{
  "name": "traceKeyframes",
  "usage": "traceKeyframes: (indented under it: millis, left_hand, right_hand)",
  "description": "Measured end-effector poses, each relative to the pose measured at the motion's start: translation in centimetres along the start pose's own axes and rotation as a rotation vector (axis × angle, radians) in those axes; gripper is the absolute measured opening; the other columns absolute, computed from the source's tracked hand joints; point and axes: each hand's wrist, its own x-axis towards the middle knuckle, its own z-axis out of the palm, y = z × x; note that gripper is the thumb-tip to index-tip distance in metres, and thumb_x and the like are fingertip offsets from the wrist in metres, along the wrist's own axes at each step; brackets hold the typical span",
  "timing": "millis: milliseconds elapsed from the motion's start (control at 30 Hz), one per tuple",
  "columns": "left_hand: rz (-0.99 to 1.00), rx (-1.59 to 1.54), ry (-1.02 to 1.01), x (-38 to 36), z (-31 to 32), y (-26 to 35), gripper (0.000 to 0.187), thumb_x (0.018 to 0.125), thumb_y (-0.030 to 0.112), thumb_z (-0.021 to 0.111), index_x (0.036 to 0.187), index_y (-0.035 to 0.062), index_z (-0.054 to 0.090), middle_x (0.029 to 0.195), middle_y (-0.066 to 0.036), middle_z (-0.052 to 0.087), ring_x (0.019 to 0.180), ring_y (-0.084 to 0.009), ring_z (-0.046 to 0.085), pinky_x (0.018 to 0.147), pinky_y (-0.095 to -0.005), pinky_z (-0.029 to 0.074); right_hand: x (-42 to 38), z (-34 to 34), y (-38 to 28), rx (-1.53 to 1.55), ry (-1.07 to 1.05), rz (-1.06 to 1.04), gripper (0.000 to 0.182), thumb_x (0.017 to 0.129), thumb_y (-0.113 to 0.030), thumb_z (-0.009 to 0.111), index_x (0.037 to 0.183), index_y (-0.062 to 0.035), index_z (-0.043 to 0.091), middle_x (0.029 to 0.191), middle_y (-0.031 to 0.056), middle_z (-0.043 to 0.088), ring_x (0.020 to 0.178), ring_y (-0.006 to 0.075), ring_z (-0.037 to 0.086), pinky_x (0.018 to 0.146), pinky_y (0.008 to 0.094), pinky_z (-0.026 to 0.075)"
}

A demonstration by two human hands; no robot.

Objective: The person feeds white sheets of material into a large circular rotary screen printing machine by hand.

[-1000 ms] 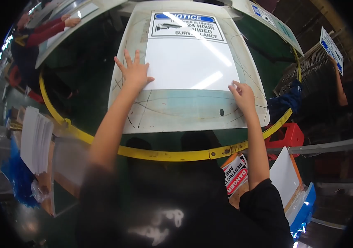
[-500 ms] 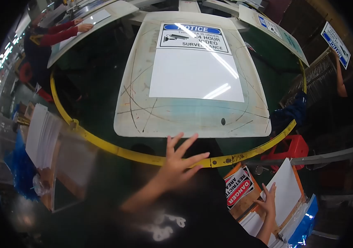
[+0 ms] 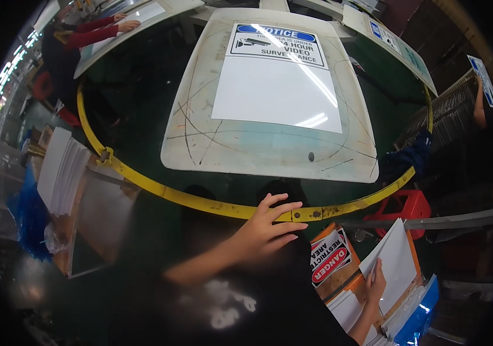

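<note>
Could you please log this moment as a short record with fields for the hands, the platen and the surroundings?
left hand: left hand open, fingers spread, resting at the yellow ring rail
right hand: right hand on the edge of a blank white sheet in the stack at lower right
platen: worn platen carrying a printed NOTICE sign
nearby: DANGER sign, stack of white sheets on the left
others: red-sleeved person at upper left

Left hand (image 3: pixel 266 228) on yellow rail (image 3: pixel 200 203), right hand (image 3: pixel 377 282) at white sheet (image 3: pixel 395 262).
</note>
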Motion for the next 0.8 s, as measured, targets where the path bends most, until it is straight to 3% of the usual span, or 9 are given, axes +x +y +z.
traceKeyframes:
  millis: [100, 200, 233, 433, 533, 567, 700, 733, 800]
  left_hand:
    - [0.032, -0.03, -0.033, -0.5, 1.2, -0.5, 0.032, 0.078, 0.014, 0.067, 0.109, 0.0173, 0.063, 0.129, -0.007, 0.047, 0.123, -0.034, 0.035, 0.102, -0.0528, 0.029]
    - [0.09, -0.126, -0.047, -0.3, 1.7, -0.1, 0.032, 0.077, 0.012, 0.067, 0.108, 0.0158, 0.063, 0.124, -0.006, 0.051, 0.119, -0.0316, 0.041, 0.1, -0.045, 0.036]
    - [0.131, -0.115, -0.03, -0.2, 2.0, 0.0, 0.032, 0.076, 0.011, 0.068, 0.107, 0.013, 0.063, 0.115, -0.006, 0.057, 0.11, -0.0273, 0.049, 0.094, -0.0375, 0.041]
    - [0.05, -0.366, -0.384, 1.5, 3.4, 2.5, 0.031, 0.08, 0.015, 0.064, 0.111, 0.0085, 0.061, 0.103, -0.008, 0.063, 0.097, -0.024, 0.057, 0.086, -0.0337, 0.045]
    - [-0.088, -0.595, -0.512, 2.8, 3.5, 5.6, 0.033, 0.083, 0.02, 0.063, 0.114, 0.0073, 0.06, 0.104, -0.01, 0.064, 0.102, -0.0221, 0.057, 0.09, -0.0346, 0.043]
    - [-0.224, -0.785, -0.714, 3.7, 3.3, 6.4, 0.055, 0.083, 0.027, 0.065, 0.131, 0.0087, 0.045, 0.123, -0.014, 0.054, 0.118, -0.0231, 0.048, 0.098, -0.0371, 0.037]
    - [-0.11, -1.329, -0.629, 4.7, 4.0, 9.8, 0.093, 0.079, 0.031, 0.069, 0.145, 0.0102, 0.006, 0.145, -0.016, 0.022, 0.133, -0.0291, 0.026, 0.106, -0.0393, 0.028]
    - [-0.163, -1.313, -0.574, 4.2, 4.4, 9.6, 0.09, 0.08, 0.03, 0.068, 0.144, 0.0078, 0.009, 0.143, -0.015, 0.025, 0.132, -0.0277, 0.028, 0.105, -0.0384, 0.028]
    - [-0.284, -1.303, -0.447, 3.1, 4.7, 8.7, 0.078, 0.083, 0.025, 0.065, 0.14, 0.0023, 0.017, 0.136, -0.013, 0.034, 0.126, -0.0237, 0.034, 0.103, -0.0359, 0.03]
  right_hand:
    - [-1.0, 0.1, 0.6, -0.08, 0.258, 0.074, 0.049, 0.075, 0.009, 0.055, 0.123, -0.003, 0.053, 0.118, 0.0178, 0.058, 0.102, 0.0293, 0.06, 0.086, 0.0334, 0.048]
    - [-1.9, -0.7, 1.9, -0.178, 0.717, 0.082, 0.039, 0.078, 0.012, 0.051, 0.115, 0.0013, 0.057, 0.113, 0.014, 0.061, 0.098, 0.027, 0.062, 0.081, 0.0326, 0.05]
    - [-1.7, -2.1, 1.7, -0.27, 0.807, 0.045, 0.031, 0.082, 0.011, 0.05, 0.111, 0.0032, 0.06, 0.11, 0.0118, 0.063, 0.095, 0.0242, 0.063, 0.08, 0.0311, 0.05]
    - [-2.1, -10.1, -3.7, -0.311, 1.205, 0.036, 0.03, 0.083, 0.014, 0.049, 0.109, 0.0047, 0.06, 0.104, 0.0123, 0.065, 0.094, 0.025, 0.064, 0.076, 0.0329, 0.052]
    - [-2.7, -11.0, -9.5, -0.318, 1.303, 0.031, 0.02, 0.086, 0.008, 0.052, 0.102, 0.0035, 0.063, 0.103, 0.0129, 0.065, 0.095, 0.0213, 0.064, 0.083, 0.0293, 0.053]
    - [-2.5, -10.5, -11.9, -0.248, 1.313, -0.034, 0.018, 0.086, 0.006, 0.053, 0.1, 0.0034, 0.063, 0.101, 0.015, 0.065, 0.093, 0.0241, 0.064, 0.082, 0.0323, 0.053]
    - [-1.9, -7.6, -20.6, 0.075, 1.101, -0.548, 0.015, 0.084, 0.0, 0.053, 0.093, 0.0036, 0.064, 0.096, 0.0221, 0.065, 0.086, 0.033, 0.064, 0.076, 0.0405, 0.048]
    - [-1.6, -7.3, -22.5, 0.15, 0.964, -0.693, 0.015, 0.081, -0.003, 0.054, 0.089, 0.0029, 0.065, 0.095, 0.0229, 0.065, 0.086, 0.0338, 0.064, 0.076, 0.0418, 0.045]
    - [-1.2, -6.0, -24.3, 0.187, 0.754, -0.687, 0.015, 0.075, -0.005, 0.056, 0.086, 0.001, 0.065, 0.097, 0.0192, 0.066, 0.096, 0.0338, 0.062, 0.084, 0.0414, 0.045]
